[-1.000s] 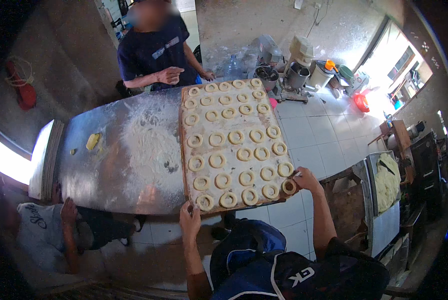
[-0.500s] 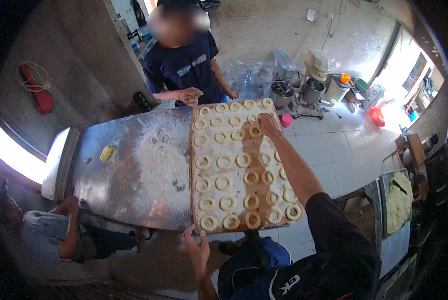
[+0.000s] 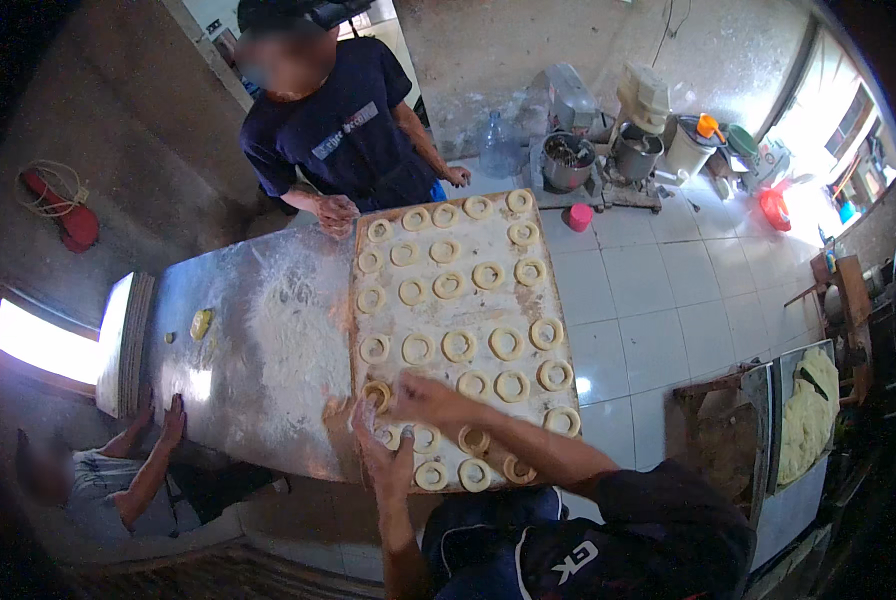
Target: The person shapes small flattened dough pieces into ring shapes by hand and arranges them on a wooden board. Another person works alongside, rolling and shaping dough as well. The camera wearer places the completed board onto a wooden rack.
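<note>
A floured wooden board carries rows of pale dough rings in front of me. My left hand is above the board's near-left part, thumb and fingers apart. Its fingertips are beside a shaded dough ring. Just right of that ring is my right hand, its fingers curled together. Whatever it may hold is hidden. My right forearm crosses over the near rows and covers some rings. The second row from the far edge has a gap towards its right.
Left of the board lies a metal table dusted with flour, with a yellow lump. A co-worker stands across, one hand by the board's far-left corner. Another person touches the table's left end. A dough tray stands right.
My right hand has come from the far right of the board to its near left. My left hand has left the board's corner and moved in over it. The view has shifted.
</note>
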`<action>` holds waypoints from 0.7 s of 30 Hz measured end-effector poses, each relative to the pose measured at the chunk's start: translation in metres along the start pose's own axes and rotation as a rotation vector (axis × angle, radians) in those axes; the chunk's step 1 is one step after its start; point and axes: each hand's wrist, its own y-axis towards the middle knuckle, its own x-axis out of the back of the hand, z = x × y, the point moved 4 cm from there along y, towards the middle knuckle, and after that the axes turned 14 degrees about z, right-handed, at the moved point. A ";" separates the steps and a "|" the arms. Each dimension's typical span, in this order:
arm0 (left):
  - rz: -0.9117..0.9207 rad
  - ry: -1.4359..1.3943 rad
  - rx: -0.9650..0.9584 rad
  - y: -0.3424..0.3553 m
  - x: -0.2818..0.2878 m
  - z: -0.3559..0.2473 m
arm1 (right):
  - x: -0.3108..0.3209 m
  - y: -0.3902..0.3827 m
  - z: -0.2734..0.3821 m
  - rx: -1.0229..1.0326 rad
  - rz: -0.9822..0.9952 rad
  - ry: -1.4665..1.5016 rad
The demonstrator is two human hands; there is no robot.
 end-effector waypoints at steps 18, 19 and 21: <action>-0.052 -0.829 -0.029 0.044 -0.098 0.025 | 0.048 -0.050 0.019 -0.149 -0.158 0.015; -0.064 -0.888 -0.096 0.055 -0.105 0.015 | 0.056 -0.049 0.023 -0.052 -0.207 -0.126; -0.012 -1.496 0.074 0.078 -0.122 0.002 | 0.069 -0.045 0.010 -0.163 -0.244 0.084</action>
